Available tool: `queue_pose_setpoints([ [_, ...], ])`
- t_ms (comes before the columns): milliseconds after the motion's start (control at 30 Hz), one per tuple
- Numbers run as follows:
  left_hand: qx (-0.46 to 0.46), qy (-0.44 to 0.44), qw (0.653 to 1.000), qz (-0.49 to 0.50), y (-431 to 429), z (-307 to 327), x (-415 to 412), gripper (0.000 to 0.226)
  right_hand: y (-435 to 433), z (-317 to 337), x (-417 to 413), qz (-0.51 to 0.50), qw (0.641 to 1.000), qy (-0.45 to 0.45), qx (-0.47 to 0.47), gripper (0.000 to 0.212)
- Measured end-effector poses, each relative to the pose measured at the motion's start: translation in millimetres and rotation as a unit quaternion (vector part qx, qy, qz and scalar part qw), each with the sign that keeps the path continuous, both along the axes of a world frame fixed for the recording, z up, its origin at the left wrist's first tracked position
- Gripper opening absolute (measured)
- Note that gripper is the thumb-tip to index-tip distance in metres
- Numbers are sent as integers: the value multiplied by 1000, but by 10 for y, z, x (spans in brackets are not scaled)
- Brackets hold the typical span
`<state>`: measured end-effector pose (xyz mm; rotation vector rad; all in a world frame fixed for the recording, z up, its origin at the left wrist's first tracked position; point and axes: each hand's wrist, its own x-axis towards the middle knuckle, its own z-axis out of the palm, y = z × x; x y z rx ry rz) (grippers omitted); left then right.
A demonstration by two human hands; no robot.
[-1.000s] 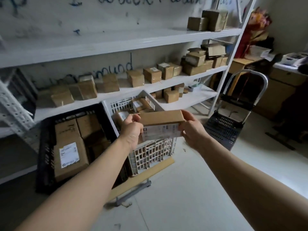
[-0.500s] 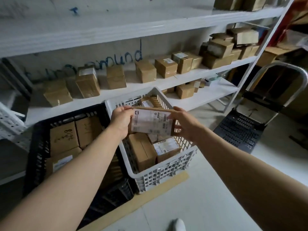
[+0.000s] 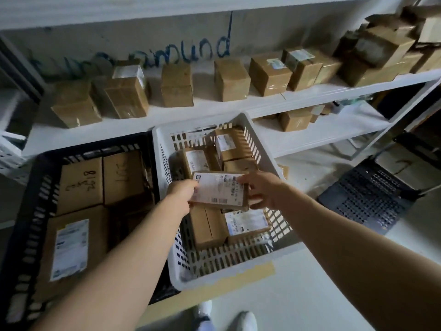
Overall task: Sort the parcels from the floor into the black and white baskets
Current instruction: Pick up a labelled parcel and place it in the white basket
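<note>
Both arms were stretched forward and down; the left hand (image 3: 182,192) was clamped shut, the right hand (image 3: 260,190) kept looser with fingers spread.

Dim room, light on my arms from the right. Shelf (image 3: 238,108) boxes soft w/ motion blur; wide-angle bends edges, black basket (image 3: 28,211) in shadow.

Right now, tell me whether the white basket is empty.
Not empty: the white basket holds several cardboard parcels, with room above them.
</note>
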<state>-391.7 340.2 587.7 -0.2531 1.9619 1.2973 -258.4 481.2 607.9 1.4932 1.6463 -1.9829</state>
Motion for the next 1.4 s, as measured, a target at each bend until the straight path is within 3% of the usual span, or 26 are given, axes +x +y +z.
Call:
queue_pose_setpoints([
  [100, -22, 44, 999, -2, 90, -162, -195, 27, -85, -129, -149, 46, 997, -65, -22, 16],
  [267, -15, 81, 996, -38, 231, -305, -553, 35, -264, -331, -545, -34, 995, -50, -77, 9],
  [400, 10, 56, 996, -74, 352, -429, -817, 46, -221, -479, -811, -94, 988, -39, -117, 8],
  [567, -68, 10, 983, -172, 363, -572, -858, 36, -228, -676, -817, -92, 979, -100, -154, 10],
  [700, -186, -68, 941, -274, 312, -637, -737, 31, -209, -753, -672, -30, 966, -206, -151, 30],
  [800, -249, -103, 903, -335, 260, -623, -636, 27, -185, -773, -592, 2, 953, -254, -166, 31],
  [933, -283, -130, 867, -388, 192, -647, -585, 47, -173, -790, -529, 68, 941, -291, -161, 32],
  [1067, -274, -202, 851, -400, 149, -621, -374, 48, -71, -799, -293, 101, 934, -321, -121, 36],
  [1200, -199, -286, 866, -358, 212, -610, -19, 54, 121, -797, -9, 52, 947, -313, -55, 29],
  [1300, -152, -298, 880, -338, 308, -645, 172, 59, 235, -824, 48, -6, 963, -271, 7, 19],
  [1400, -149, -279, 893, -320, 329, -713, 230, 54, 246, -943, 13, 27, 965, -255, 57, 23],
])
